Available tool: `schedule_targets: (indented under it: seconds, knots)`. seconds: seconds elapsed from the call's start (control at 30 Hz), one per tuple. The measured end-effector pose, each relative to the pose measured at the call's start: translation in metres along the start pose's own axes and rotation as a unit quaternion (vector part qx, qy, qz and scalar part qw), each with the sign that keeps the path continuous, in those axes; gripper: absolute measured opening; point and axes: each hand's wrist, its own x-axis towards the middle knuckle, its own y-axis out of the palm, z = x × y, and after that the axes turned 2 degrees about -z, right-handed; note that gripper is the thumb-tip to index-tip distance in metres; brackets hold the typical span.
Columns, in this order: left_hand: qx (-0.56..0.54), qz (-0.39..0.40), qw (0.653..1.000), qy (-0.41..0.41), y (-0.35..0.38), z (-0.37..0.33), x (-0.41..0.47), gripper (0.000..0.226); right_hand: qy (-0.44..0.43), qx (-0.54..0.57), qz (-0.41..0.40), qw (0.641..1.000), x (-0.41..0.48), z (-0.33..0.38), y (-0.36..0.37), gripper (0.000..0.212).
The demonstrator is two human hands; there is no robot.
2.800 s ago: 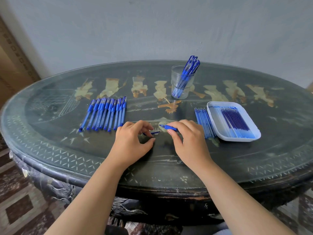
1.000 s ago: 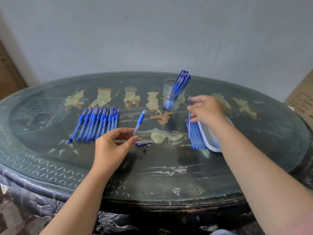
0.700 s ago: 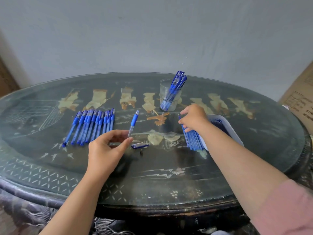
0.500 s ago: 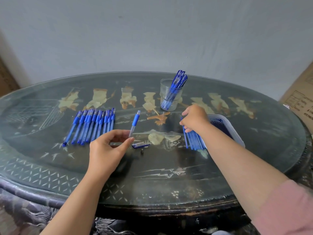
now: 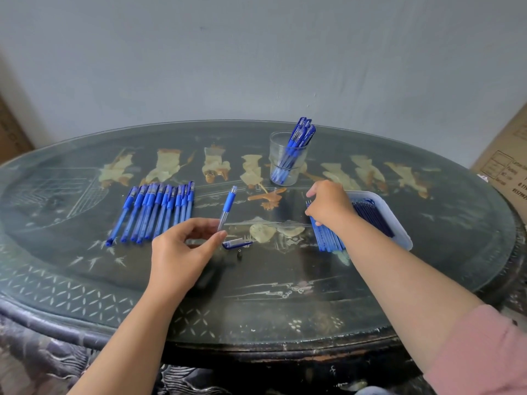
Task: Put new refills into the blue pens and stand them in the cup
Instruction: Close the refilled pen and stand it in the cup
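Pinching pen barrel [image 5: 228, 208] in left hand [image 5: 182, 252], grip end pointing away

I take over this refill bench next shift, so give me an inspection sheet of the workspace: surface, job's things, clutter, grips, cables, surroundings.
Surface: dark oval table, glass-topped, with inlaid figures.
Job's things: row of blue pens lying at left; glass cup at the back holding standing pens; white tray at right holding refills; loose refills on the table beside the tray.
Clutter: pen cap and a small dark part lying by the left hand.
Grips: left hand pinches a pen barrel; right hand lies on the loose refills, its grasp hidden.
Cables: nothing seen.
Surroundings: grey wall behind; cardboard box at right.
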Motion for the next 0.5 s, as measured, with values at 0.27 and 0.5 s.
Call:
schedule_targets:
  seconds: [0.27,0.5]
  knots:
    - [-0.007,-0.008,1.0,0.007,0.0,0.0,0.001,0.017,-0.029,0.064,-0.054,0.996,-0.007,-0.006,0.004,0.029]
    - [-0.022,-0.02,1.0,0.01,0.001,0.001,0.0,0.017,0.018,0.114,-0.165,0.98,-0.034,-0.038,-0.019,0.026]
